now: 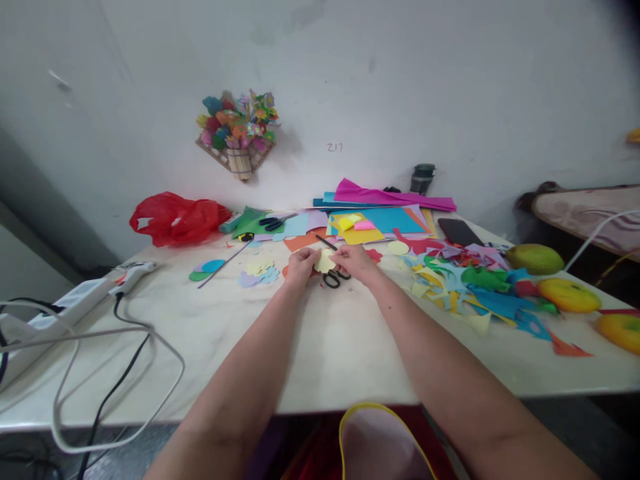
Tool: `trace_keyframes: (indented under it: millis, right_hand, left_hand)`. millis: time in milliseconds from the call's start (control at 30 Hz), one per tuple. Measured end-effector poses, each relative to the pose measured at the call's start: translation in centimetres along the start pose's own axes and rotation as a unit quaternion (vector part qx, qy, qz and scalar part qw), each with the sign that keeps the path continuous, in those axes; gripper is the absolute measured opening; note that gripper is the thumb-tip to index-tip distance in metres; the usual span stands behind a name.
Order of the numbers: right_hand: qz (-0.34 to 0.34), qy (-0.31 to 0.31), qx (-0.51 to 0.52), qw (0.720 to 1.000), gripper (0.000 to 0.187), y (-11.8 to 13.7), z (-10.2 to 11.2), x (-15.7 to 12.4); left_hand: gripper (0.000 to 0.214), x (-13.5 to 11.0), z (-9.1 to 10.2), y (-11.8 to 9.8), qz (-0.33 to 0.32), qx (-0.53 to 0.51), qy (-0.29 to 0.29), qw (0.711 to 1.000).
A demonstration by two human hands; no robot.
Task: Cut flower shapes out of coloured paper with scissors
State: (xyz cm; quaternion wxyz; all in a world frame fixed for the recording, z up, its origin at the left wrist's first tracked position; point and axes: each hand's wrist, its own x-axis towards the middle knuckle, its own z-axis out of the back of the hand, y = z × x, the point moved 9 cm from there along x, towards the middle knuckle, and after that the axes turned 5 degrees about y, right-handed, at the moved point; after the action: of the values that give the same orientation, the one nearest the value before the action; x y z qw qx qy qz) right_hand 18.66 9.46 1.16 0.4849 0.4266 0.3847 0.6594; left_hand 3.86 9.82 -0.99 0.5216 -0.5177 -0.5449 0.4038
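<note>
Between my two hands is a pale yellow paper flower cutout [325,261], pinched at its edges. My left hand [301,265] grips its left side, and my right hand [356,263] grips its right side. Black-handled scissors [332,279] lie on the table just under the cutout, partly hidden by it and my right hand. A dark pen-like stick [326,242] rests just beyond. Red paper pieces [373,255] show beside my right hand. To the left sits a pile of pale yellow, blue and lilac flower cutouts [259,272].
Colourful paper scraps [465,283] spread over the right side, near mangoes [570,294] and a phone [459,232]. Paper sheets [390,221] lie at the back. A red plastic bag [179,219] and second scissors [274,223] are back left. Power strips with cables [70,303] occupy the left edge.
</note>
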Motion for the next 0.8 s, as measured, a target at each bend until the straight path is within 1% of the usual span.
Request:
trace_keyframes:
  millis: [100, 133, 167, 267, 333, 400, 433, 467, 500, 533, 567, 667, 733, 800]
  right_hand:
    - [-0.011, -0.006, 0.045, 0.999, 0.018, -0.2, 0.1, -0.2]
    - [-0.010, -0.014, 0.062, 0.998, 0.019, -0.2, 0.3, -0.3]
    - [-0.008, -0.024, 0.079, 0.997, 0.021, -0.2, 0.4, -0.3]
    - [-0.006, -0.037, 0.114, 0.993, 0.026, -0.5, 0.6, -0.2]
    - [-0.013, -0.021, 0.098, 0.995, 0.029, -0.7, 0.3, -0.1]
    - [-0.016, -0.013, 0.016, 1.000, 0.029, -0.6, 0.2, -0.1]
    - [-0.012, -0.021, -0.050, 0.998, 0.025, -0.4, 0.4, -0.1]
    - [-0.006, -0.032, -0.127, 0.991, 0.020, 0.0, 0.5, -0.2]
    - [-0.001, -0.043, -0.206, 0.978, 0.013, 0.4, 0.7, -0.4]
    - [0.001, -0.047, -0.278, 0.959, 0.012, 0.7, 0.6, -0.6]
    - [-0.001, -0.037, -0.333, 0.942, 0.017, 0.9, 0.3, -0.7]
    - [0.018, 0.012, -0.431, 0.902, 0.031, 1.6, -1.0, -1.2]
    - [0.022, 0.027, -0.467, 0.883, 0.038, 2.0, -1.5, -1.6]
    - [0.001, 0.039, -0.490, 0.871, 0.042, 2.1, -1.6, -1.9]
  left_hand:
    - [0.035, -0.1, 0.1, 0.3, 0.025, -0.025, -0.013, 0.999]
    - [0.036, -0.2, -0.1, 0.4, 0.036, -0.028, -0.006, 0.999]
    - [0.036, -0.3, -0.3, 0.5, 0.045, -0.030, 0.010, 0.998]
    - [0.033, -0.6, -1.4, 0.1, 0.039, -0.047, 0.078, 0.995]
    - [0.030, -0.6, -1.4, 0.0, 0.032, -0.059, 0.087, 0.994]
    - [0.028, -0.5, -1.0, 0.0, 0.029, -0.072, 0.073, 0.994]
    - [0.029, -0.4, -0.8, 0.1, 0.028, -0.079, 0.064, 0.994]
    - [0.029, -0.3, -0.5, 0.1, 0.027, -0.087, 0.054, 0.994]
    - [0.030, -0.1, -0.3, 0.2, 0.026, -0.094, 0.045, 0.994]
    - [0.031, 0.0, 0.0, 0.3, 0.024, -0.098, 0.035, 0.994]
    - [0.032, 0.1, 0.2, 0.3, 0.021, -0.101, 0.025, 0.994]
    - [0.029, 0.2, 0.6, 0.4, 0.018, -0.103, 0.006, 0.995]
    - [0.026, 0.2, 0.7, 0.4, 0.017, -0.110, -0.002, 0.994]
    - [0.023, 0.1, 0.8, 0.3, 0.016, -0.118, -0.008, 0.993]
